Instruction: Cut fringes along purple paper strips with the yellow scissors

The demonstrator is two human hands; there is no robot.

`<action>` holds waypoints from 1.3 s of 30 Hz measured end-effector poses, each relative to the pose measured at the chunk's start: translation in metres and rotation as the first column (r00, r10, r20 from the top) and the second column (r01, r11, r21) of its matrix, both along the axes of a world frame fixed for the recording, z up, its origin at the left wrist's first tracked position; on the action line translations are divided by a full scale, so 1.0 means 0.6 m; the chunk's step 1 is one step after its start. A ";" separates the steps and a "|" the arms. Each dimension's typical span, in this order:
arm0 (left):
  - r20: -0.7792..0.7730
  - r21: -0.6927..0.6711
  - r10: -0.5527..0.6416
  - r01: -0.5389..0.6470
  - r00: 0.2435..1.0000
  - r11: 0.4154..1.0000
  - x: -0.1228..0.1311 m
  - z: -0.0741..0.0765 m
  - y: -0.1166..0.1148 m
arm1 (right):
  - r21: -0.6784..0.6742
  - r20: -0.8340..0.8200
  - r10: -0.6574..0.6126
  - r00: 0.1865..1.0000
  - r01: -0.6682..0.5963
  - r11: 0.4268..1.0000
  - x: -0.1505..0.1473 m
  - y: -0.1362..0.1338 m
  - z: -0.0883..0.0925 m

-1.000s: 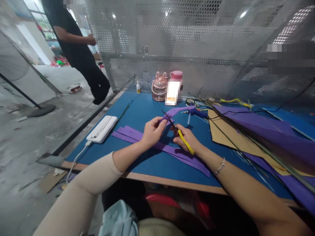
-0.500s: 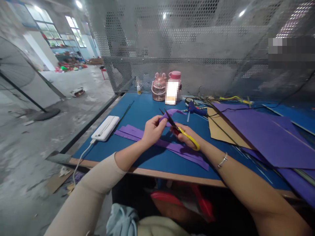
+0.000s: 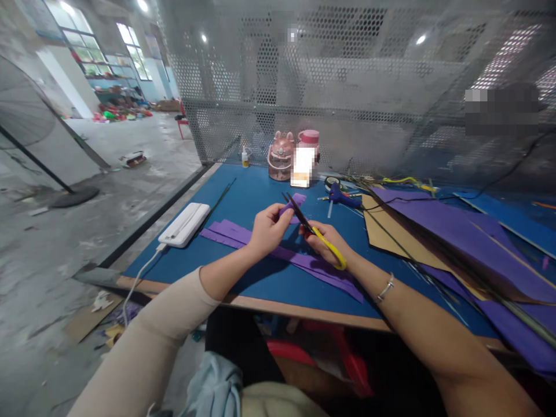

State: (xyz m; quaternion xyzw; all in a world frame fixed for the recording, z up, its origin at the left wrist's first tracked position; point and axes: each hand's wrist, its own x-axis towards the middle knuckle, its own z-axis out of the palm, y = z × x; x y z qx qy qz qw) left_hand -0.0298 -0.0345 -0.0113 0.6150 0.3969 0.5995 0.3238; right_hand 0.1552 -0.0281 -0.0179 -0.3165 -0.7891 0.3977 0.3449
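My left hand [image 3: 270, 230] pinches a purple strip [image 3: 299, 201] above the blue tabletop, its short end sticking out past the fingertips. Scissors [image 3: 329, 248] with yellow handles and dark blades are in my right hand [image 3: 324, 238], whose fingers wrap round the handles. The blades are slightly apart and point up and left, right beside the held strip; whether they touch it I cannot tell. Beneath both hands lie long purple strips [image 3: 319, 266], running diagonally across the tabletop and partly covered by my left hand and forearm.
A white power bank [image 3: 185, 225] with a cable lies on the left. Behind stand a small bottle [image 3: 245, 157], a pink jug [image 3: 281, 157] and a lit phone [image 3: 303, 168]. To the right are a blue glue gun [image 3: 343, 198] and purple sheets [image 3: 460, 237]. A perforated metal screen [image 3: 347, 75] rises behind.
The strip's loose end, which curved out to the right over the scissors, now shows much shorter and points up. The scissors and right hand shifted slightly left; the view moved a little.
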 end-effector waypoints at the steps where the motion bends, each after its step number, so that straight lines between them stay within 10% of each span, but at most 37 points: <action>1: 0.013 -0.002 -0.013 0.013 1.000 1.000 0.000 0.000 0.000 | 0.004 0.001 -0.009 1.000 0.009 1.000 0.000 0.000 0.000; 18: 0.074 -0.024 0.004 -0.003 0.997 1.000 -0.006 0.007 0.009 | 0.137 0.084 0.086 0.993 -0.097 0.986 0.008 0.018 -0.015; 39: 0.031 -0.139 -0.102 0.105 0.994 0.985 -0.013 0.017 0.006 | 0.203 0.114 -0.105 0.988 0.080 0.976 0.005 0.010 0.002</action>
